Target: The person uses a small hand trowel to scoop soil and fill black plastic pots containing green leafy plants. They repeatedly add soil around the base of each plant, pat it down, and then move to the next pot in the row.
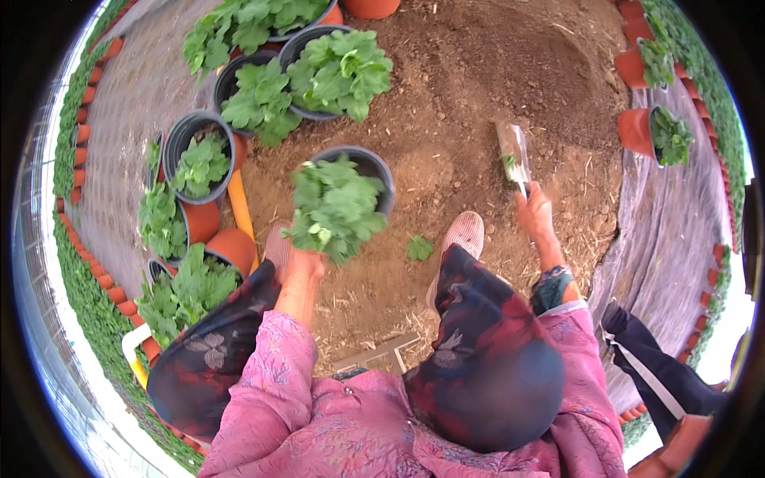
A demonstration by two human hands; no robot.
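Observation:
My left hand is closed around the base of a leafy green plant, whose leaves are blurred. Behind those leaves a round plastic pot with a dark rim shows, and how it is supported is hidden. Over the soil on the right, my right hand grips the handle of a metal trowel, its blade pointing away from me. A bit of green lies against the blade. One loose green leaf rests on the soil between my feet.
Potted leafy plants crowd the upper left, several tipped over. A yellow pipe lies beside them. Two red pots lie at the right near ground fabric. Another person's dark-clad leg is at the lower right.

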